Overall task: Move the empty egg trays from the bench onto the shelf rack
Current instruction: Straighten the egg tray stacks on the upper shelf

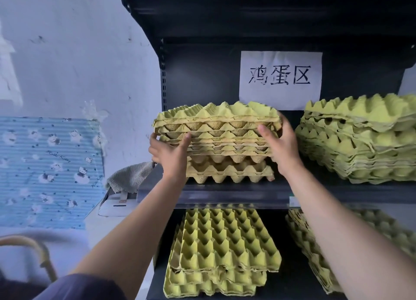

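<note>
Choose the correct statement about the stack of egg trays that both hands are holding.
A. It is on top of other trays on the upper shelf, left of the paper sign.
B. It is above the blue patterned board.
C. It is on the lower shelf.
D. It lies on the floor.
A: the left hand and right hand grip the held stack over trays on the upper shelf, left of the paper sign.

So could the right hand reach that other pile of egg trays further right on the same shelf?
Probably yes, but not right now: the right hand is busy gripping the held trays. The right pile sits just beside it on the same shelf, with nothing between.
</note>
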`<state>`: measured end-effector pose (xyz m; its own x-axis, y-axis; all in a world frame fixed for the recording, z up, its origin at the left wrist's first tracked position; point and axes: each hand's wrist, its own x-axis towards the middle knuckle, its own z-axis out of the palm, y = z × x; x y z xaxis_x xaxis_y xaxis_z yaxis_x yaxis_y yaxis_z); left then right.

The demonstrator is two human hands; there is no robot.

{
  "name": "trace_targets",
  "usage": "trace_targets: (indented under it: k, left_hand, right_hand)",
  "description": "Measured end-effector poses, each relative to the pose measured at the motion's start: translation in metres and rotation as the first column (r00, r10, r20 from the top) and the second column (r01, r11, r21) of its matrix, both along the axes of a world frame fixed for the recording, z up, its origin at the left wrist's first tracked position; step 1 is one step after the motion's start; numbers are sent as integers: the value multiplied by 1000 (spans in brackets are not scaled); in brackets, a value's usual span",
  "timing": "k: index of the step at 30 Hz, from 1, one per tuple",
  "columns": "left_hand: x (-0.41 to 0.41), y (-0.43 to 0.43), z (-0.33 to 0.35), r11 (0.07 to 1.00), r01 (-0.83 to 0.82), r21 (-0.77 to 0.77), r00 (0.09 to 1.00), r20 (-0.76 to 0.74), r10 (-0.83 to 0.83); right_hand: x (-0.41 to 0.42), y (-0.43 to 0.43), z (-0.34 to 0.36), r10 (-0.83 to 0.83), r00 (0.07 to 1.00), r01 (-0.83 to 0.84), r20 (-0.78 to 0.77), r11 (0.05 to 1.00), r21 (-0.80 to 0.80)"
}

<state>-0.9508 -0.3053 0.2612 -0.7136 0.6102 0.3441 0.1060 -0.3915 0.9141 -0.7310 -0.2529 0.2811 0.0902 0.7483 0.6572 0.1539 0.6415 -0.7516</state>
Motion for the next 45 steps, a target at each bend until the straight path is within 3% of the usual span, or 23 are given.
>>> trace_targets:
  k: [8,14,17,20,22,25,27,35,39,45]
  left_hand:
    - [-4,12,-14,922,-222,-318,969,-179,171]
    - [-3,12,-26,930,-209,-302,974,-152,170]
    - [7,5,-23,918,-282,-278,946,-239,219]
    - [22,-3,-22,899,-427,-96,772,-556,307]
    - [32,-3,-17,898,-441,-2,533,-805,260]
    - [41,4,-8,906,-422,1,183,-979,87]
    - [41,9,-3,903,-429,-10,89,-995,32]
    - [23,13,-1,920,-392,13,81,-996,48]
    - [23,12,-1,934,-355,48,93,-992,86]
    - [60,13,20,951,-130,281,68,-954,291]
  right_hand:
    - [2,25,-30,62,993,-53,98,994,-94]
    - [0,34,-41,66,994,-60,87,996,-69]
    - [1,35,-41,-128,981,121,148,991,55]
    - [-3,25,-33,-453,860,355,233,861,363]
    - [-6,21,-24,-590,727,366,350,765,530]
    - [-8,24,-20,-552,621,264,557,816,514]
    - [-11,24,-22,-485,659,247,575,862,444]
    - [-30,14,-29,-581,655,328,484,795,511]
    - [-26,10,-26,-590,603,337,537,798,499]
    - [-9,-10,-10,-654,507,326,561,749,577]
